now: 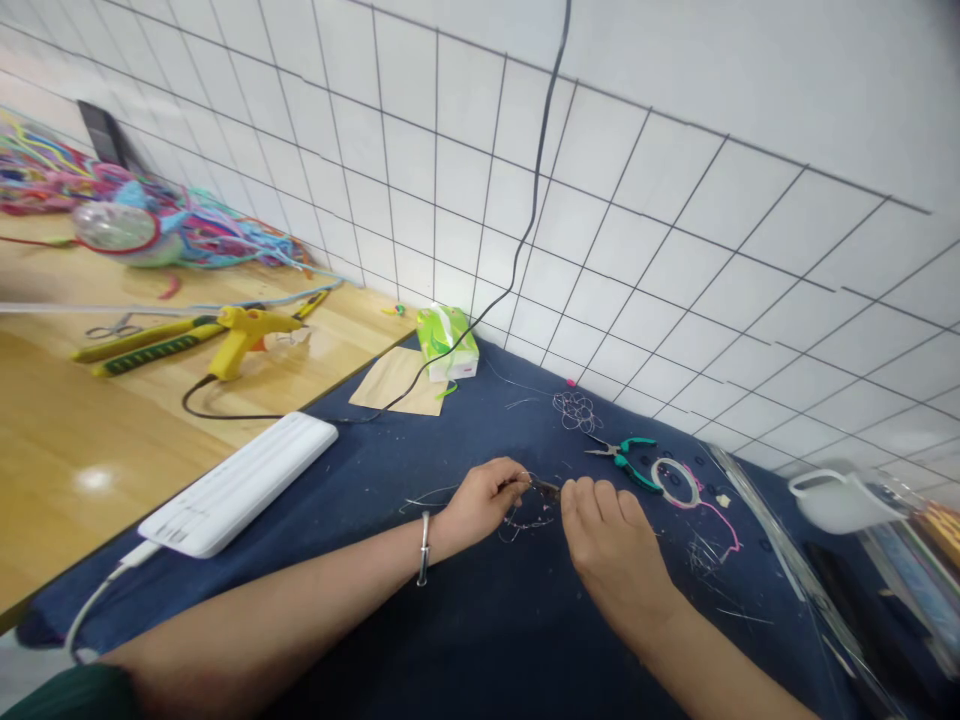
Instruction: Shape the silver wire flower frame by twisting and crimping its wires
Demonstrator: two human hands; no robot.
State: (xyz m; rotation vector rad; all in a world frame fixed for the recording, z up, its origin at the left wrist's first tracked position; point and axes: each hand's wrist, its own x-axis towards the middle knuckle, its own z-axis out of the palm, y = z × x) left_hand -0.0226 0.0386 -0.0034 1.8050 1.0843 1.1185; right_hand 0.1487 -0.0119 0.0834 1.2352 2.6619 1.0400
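Two hands work clamped: left hand point(480, 502) pinches wire point(534, 525), right hand point(616, 548) grips tool point(550, 490); steady left pinch advisable.

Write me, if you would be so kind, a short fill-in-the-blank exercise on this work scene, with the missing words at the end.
1. The left hand and the right hand are above a dark ____ cloth.
2. The bracelet circles the ____ wrist.
3. The pliers lying on the cloth are nearer to the ____ hand.
4. The glue gun on the wooden table is ____ in colour.

Missing words: blue; left; right; yellow.
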